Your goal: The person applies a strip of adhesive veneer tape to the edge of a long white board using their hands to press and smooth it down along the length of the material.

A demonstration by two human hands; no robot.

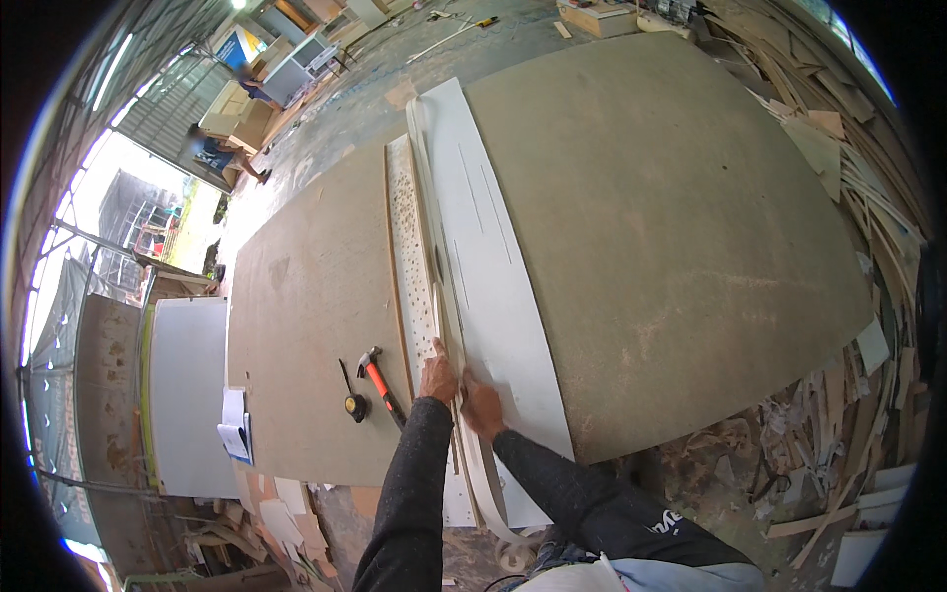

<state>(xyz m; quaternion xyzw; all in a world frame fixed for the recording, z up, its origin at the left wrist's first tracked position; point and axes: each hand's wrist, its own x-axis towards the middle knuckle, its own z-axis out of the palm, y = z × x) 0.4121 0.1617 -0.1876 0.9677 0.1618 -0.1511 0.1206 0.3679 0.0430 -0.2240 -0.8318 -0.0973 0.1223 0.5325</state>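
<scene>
My left hand (438, 378) is closed at the edge of a long pale strip (421, 168), its index finger stretched forward along it. Beside it, to the right, my right hand (481, 407) grips the same edge, its thumb forward; its fingertips are partly hidden. The strip lies lengthwise between a white panel (503, 286) with thin dark lines and a narrow speckled board (404, 207). Toward me, a pale band (485, 493) curls off the near end. Left of my hands lie a claw hammer (377, 378) with an orange and black handle and a tape measure (356, 406).
A large brown board (671, 227) spreads out beneath everything. A thin wooden lath (391, 247) borders the speckled board. Papers (235, 429) rest at the left edge. Scrap wood (819, 434) piles up on the right. Two people work by cabinets (237, 113) at the far left.
</scene>
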